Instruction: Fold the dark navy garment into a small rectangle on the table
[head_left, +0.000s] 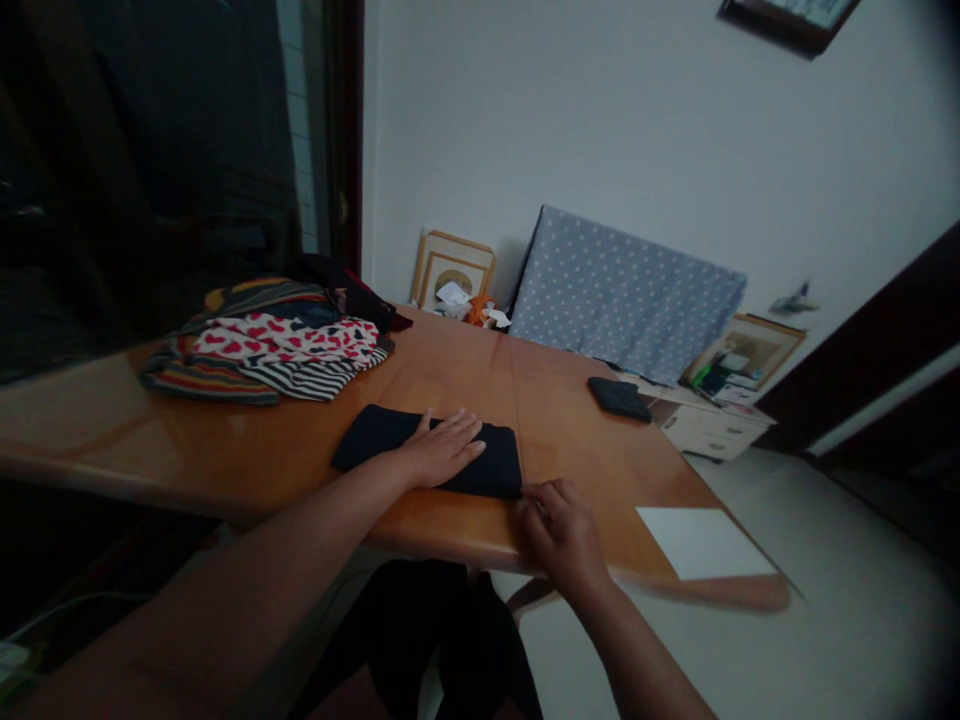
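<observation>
A dark navy folded garment [375, 437] lies flat near the front edge of the wooden table [555, 370]. My left hand [444, 447] rests flat on top of it, fingers stretched out. At the garment's near right corner, my right hand [559, 525] pinches the cloth between thumb and fingertips. The exact kind of garment cannot be made out in its folded state.
A heap of patterned clothes [289, 340] sits at the table's left. Toward the far right edge lies a small dark folded cloth [619, 397]. A white sheet [705, 542] is at the near right corner. Behind stands a dotted blue cloth cover [630, 290].
</observation>
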